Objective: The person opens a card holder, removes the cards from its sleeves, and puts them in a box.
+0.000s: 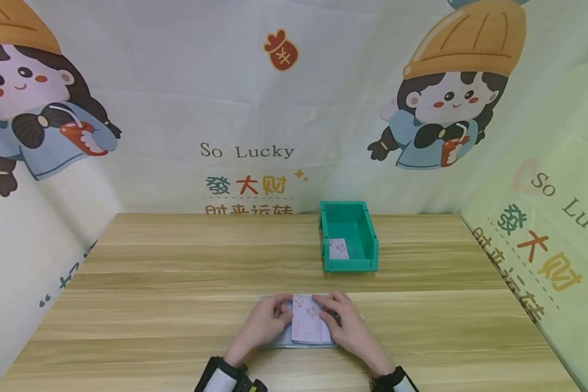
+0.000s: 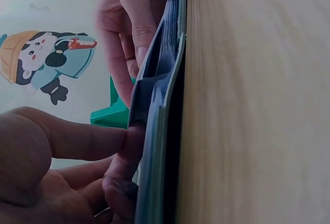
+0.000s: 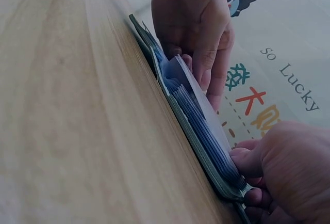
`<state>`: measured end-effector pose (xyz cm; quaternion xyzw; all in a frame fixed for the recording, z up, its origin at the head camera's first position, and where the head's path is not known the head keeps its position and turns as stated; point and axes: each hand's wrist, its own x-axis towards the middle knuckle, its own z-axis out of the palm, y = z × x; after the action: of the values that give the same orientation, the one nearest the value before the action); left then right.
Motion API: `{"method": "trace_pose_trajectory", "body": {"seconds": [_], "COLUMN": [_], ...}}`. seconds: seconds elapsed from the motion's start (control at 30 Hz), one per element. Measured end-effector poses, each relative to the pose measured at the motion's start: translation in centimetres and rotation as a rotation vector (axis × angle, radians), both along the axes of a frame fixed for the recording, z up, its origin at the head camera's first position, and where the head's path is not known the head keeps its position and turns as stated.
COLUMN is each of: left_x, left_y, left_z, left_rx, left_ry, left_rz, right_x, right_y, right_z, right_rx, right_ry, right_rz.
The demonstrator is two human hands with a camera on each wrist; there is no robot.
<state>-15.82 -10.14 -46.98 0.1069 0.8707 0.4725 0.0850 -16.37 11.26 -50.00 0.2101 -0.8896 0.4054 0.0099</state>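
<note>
Booklet [image 1: 305, 324] of thin stacked leaves, lying opened on the wood-grained surface [image 1: 176, 305], between both hands, with light blue cover [image 1: 281, 341] showing under and beside the pages. Pinched at the left by thumb and finger of the left hand [image 1: 264, 321]: top leaf [image 2: 138, 102], tilted up from the leaves below, with a gap visible in both wrist views. Gripped at the right by the right hand [image 1: 349, 325], thumb against the leaf edges. Hands apart from one another, facing across the pages. Beyond, slightly to the right: green bin [image 1: 350, 268], holding a pale printed card [image 1: 338, 249] toward its near left corner. Behind everything, printed cloth [image 1: 166, 98] with cartoon figures and lettering.
</note>
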Motion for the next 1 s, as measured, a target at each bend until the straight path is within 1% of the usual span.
{"method": "trace_pose_trajectory", "body": {"seconds": [0.17,0.33,0.57,0.67,0.87,1.0], "left_x": [0.1,0.1,-0.1,-0.2,-0.3,-0.4], "left_y": [-0.2,-0.5,-1.2,-1.6,-2.8,-3.6], "left_z": [0.3,0.4,0.4,0.6,1.1,1.3], "left_rx": [-0.007,-0.038,-0.039,-0.032,-0.030,-0.020], "left_ry": [0.023,0.039,0.040,0.033,0.003,0.003], "left_rz": [0.004,0.016,-0.006,-0.008,0.012,-0.007], "right_x": [0.0,0.1,0.1,0.1,0.1,0.1], "right_y": [0.0,0.0,0.0,0.0,0.0,0.0], "right_z": [0.0,0.0,0.0,0.1,0.0,-0.1], "right_rx": [-0.005,-0.013,-0.006,-0.013,-0.025,-0.032], "right_ry": [0.000,0.017,0.002,0.001,0.025,0.027], "right_rz": [-0.004,-0.005,-0.010,-0.007,-0.004,-0.011]}}
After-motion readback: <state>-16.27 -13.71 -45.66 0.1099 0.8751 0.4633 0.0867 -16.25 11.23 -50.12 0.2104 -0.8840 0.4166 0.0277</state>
